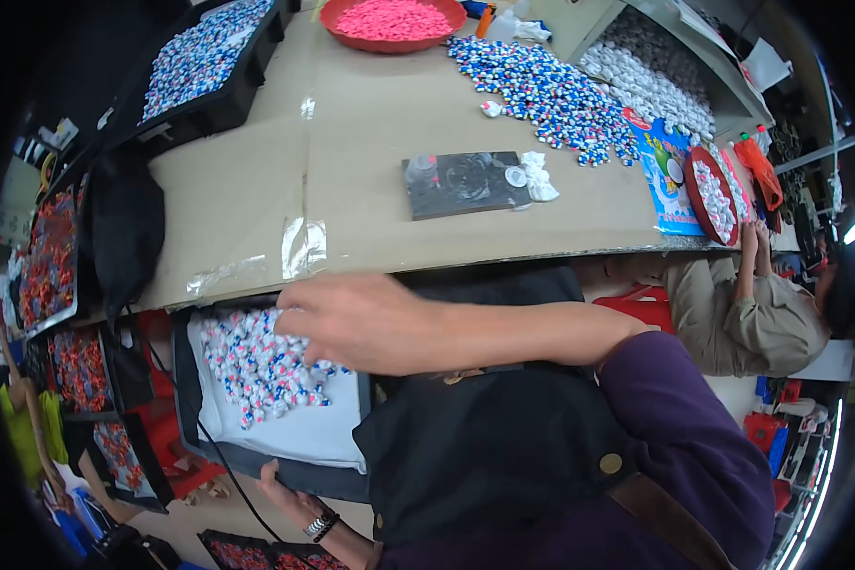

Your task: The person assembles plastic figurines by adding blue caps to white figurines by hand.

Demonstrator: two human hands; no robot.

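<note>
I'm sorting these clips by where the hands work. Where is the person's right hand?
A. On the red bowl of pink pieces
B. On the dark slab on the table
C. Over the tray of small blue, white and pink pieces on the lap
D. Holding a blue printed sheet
C: the right hand reaches across over the tray, just above its pile of blue, white and pink pieces.

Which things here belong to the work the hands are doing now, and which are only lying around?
In use:
- right hand, reaching over the wrapped candies
- left hand, holding the tray's lower edge
- black tray with white liner
- blue-white-pink wrapped candies in it

Lying about:
- dark slab on the table
- red bowl of pink pieces
- loose candy pile
- black bin of candies
</note>
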